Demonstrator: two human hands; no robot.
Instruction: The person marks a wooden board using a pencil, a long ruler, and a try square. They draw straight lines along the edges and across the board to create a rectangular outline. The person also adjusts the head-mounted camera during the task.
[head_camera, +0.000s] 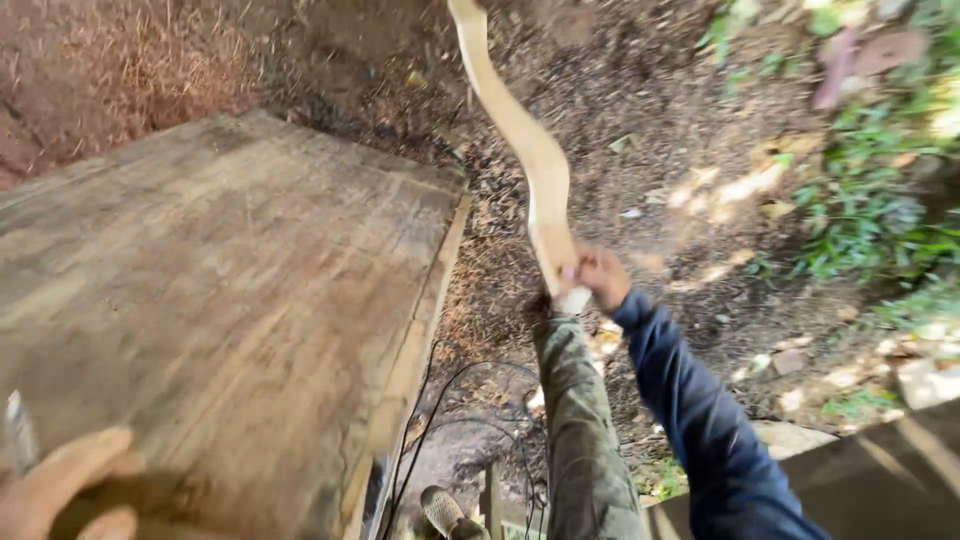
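Right hand (603, 277), in a dark blue sleeve, is clenching the lower end of a long curved wooden handle (530, 150), approx centre of the view; the handle is rising up and away from the grip in a gentle S-curve, its far end running out of the top edge. Judging by shape it is a pale, smooth, carved piece of wood, likely stiff and fairly light, w/ the weight spread along its length, so gripping low like this is giving leverage but little control of the far tip; taking hold nearer the middle bend would probably steady it. Left hand (60, 490) is sitting at the bottom left corner, blurred, fingers curled over the near edge of a weathered wooden tabletop (230, 280); cannot tell whether it is gripping anything, though a thin shiny object (18, 430) is showing just beside it. A leg in camouflage trousers (585, 430) is standing below the right hand. Beyond, black cables (440, 400) are trailing over bare dirt ground (640, 120) scattered w/ wood chips, green plants (870, 200) at right
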